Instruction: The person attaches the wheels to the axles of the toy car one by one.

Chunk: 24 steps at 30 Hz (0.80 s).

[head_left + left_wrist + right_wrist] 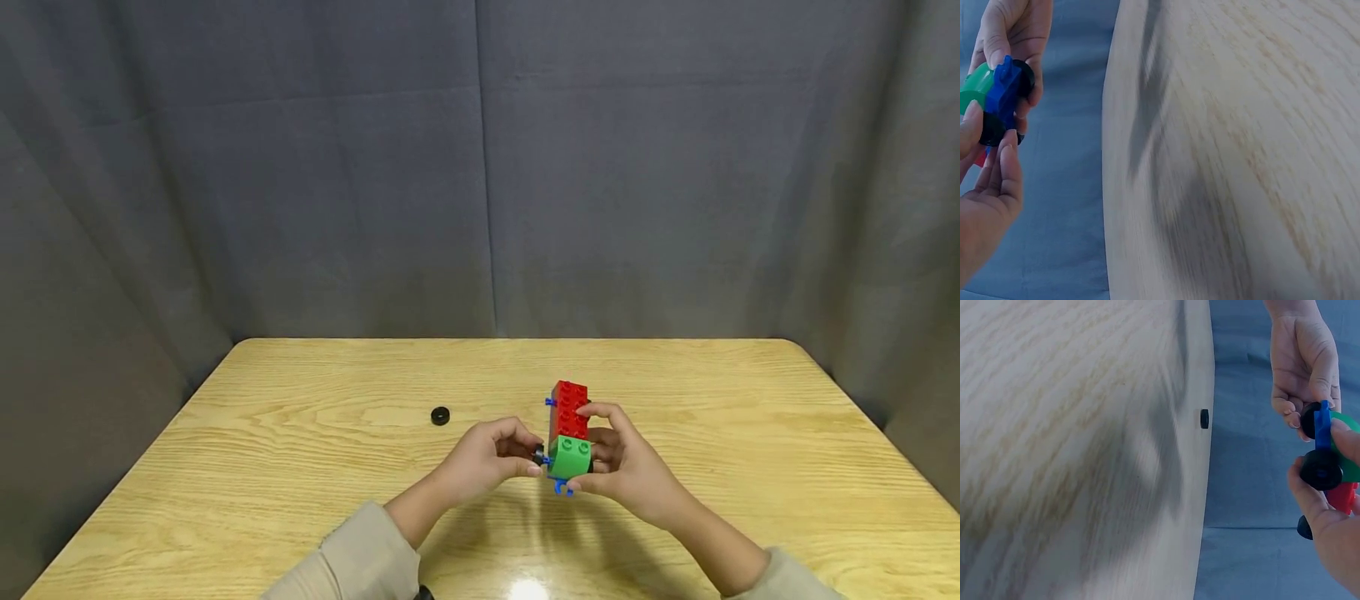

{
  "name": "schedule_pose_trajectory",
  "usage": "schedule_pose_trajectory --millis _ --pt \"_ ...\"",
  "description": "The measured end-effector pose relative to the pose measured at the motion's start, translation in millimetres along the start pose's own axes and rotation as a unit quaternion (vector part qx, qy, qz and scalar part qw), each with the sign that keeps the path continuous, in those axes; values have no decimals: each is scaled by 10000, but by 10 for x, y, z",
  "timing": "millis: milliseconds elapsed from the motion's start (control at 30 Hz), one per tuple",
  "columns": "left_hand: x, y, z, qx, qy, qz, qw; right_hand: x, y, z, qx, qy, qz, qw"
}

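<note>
A toy car of building blocks is held up over the table, with a red studded brick [567, 410], a green rounded block [572, 460] and a blue base [1002, 97]. My right hand [637, 475] grips it from the right, thumb at the green end and index finger on the red brick. With thumb and fingers, my left hand [480, 458] pinches a black wheel [538, 455] at the blue axle stub on the car's left side. In the right wrist view, a front wheel [1321, 470] and a rear wheel [1304, 527] show on the right-hand side. A blue stub at the left rear carries no wheel.
A loose black wheel [440, 416] lies on the wooden table [300, 467], left of the hands. Part of a black object [424, 592] shows beside the left sleeve at the bottom edge. Grey curtains [480, 167] hang behind and at both sides.
</note>
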<state>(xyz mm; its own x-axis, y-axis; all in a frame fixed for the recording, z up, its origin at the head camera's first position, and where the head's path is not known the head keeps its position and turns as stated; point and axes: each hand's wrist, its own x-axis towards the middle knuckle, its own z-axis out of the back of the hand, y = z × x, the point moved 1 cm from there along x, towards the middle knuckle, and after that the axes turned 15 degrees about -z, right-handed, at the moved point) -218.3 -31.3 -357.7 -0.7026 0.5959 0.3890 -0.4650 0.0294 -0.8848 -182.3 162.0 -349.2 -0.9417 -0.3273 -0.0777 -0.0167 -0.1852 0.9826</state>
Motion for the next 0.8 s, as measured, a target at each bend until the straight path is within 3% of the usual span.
schedule_pose_trajectory --millis 233,467,800 --pt "-23 -1 -19 165 -25 -177 9997 11 -22 -9 -23 -118 29 9999" --pt "-41 -283 -39 384 -68 -53 9992 30 -65 -13 111 -73 275 9995" --pt "-28 -283 -25 583 -84 -128 9982 45 -117 -33 290 -3 544 9981"
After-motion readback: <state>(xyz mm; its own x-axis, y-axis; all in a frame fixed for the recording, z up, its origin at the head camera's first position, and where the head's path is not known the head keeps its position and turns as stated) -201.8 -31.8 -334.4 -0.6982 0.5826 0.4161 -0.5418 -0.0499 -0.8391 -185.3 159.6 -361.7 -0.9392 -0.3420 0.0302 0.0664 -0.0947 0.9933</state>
